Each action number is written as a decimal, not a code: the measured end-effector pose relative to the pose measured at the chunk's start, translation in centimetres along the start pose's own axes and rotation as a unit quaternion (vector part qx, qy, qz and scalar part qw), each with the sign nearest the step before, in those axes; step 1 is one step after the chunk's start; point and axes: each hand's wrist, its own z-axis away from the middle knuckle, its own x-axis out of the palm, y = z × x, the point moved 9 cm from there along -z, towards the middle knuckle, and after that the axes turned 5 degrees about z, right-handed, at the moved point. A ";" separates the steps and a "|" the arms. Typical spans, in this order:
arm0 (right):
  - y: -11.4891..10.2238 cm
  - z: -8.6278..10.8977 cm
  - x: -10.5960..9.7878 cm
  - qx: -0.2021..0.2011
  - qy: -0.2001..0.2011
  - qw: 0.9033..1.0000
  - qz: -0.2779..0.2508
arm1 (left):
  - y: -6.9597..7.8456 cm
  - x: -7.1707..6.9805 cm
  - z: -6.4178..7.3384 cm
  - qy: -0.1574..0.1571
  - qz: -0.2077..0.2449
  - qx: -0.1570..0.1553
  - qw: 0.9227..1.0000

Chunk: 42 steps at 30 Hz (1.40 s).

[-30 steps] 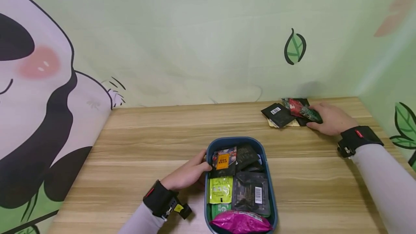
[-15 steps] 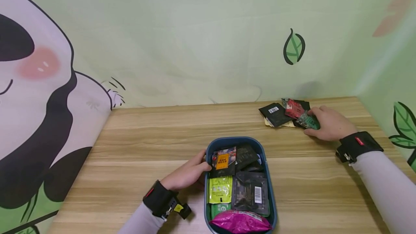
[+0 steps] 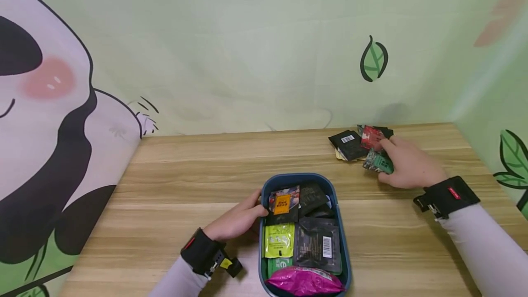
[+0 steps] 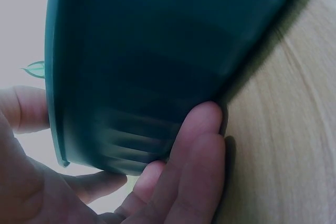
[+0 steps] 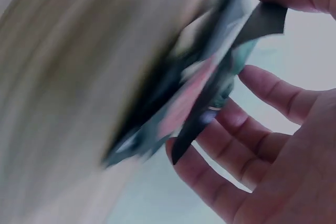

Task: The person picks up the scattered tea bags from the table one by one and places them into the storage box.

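Observation:
My right hand pinches a small green and black packet by its edges, between thumb and fingers. In the right wrist view the packet's dark side shows between the fingertips, blurred. Just behind it lie a red packet and a black packet with a white label. My left hand grips the left side of a blue plastic bin, thumb at the rim. In the left wrist view, fingers press the bin's outer wall low down near the table.
Inside the bin lie a yellow-green packet, a black packet with a barcode, a magenta packet and several others. The wooden table ends at a green printed backdrop behind the loose packets.
My right hand has drawn the green packet off the pile, toward me and slightly left, so it now sits apart from the red one. The left hand and bin stay put.

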 end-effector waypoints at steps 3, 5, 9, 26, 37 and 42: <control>-3.1 0.0 -0.9 -0.030 0.018 0.999 -0.022 | 0.0 0.0 0.0 -0.003 0.004 0.001 1.000; -5.5 0.1 -1.7 -0.058 0.030 0.997 -0.037 | 0.0 0.1 0.0 -0.005 0.005 0.001 1.000; -10.5 0.8 -3.0 -0.120 0.043 0.990 -0.057 | -0.1 0.0 0.0 -0.007 0.005 -0.001 1.000; -23.0 5.3 -4.5 -0.256 -0.008 0.960 -0.111 | 0.1 0.1 0.0 -0.013 0.015 -0.002 1.000; -24.2 6.6 -4.2 -0.262 -0.046 0.957 -0.115 | 0.0 0.1 0.0 -0.016 0.016 0.000 1.000; -23.7 6.6 -4.4 -0.259 -0.044 0.958 -0.111 | 0.1 0.1 0.0 -0.014 0.013 0.006 1.000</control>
